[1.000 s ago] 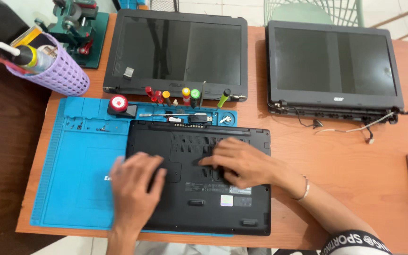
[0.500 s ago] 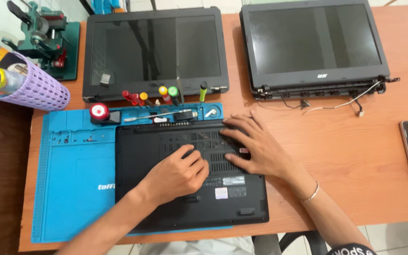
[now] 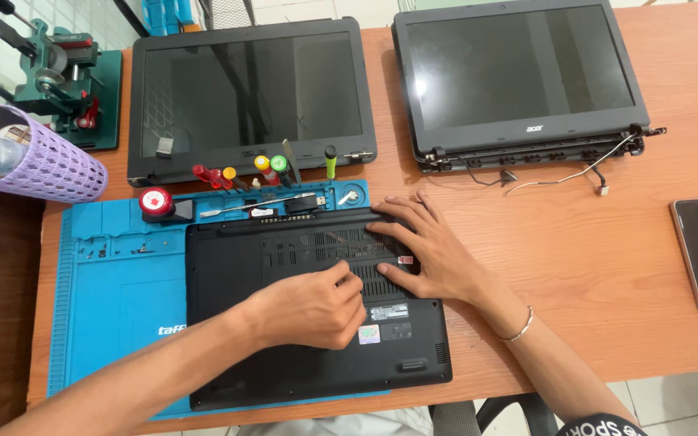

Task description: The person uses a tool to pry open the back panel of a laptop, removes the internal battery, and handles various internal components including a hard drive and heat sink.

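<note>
Here, left hand (image 3: 310,308), right hand (image 3: 426,250) flat on laptop base (image 3: 284,379).

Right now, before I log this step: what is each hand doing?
Left hand: fingers curled, pressing on the black laptop base; gripping nothing visible.
Right hand: open, fingers spread flat on the base's upper right.
</note>
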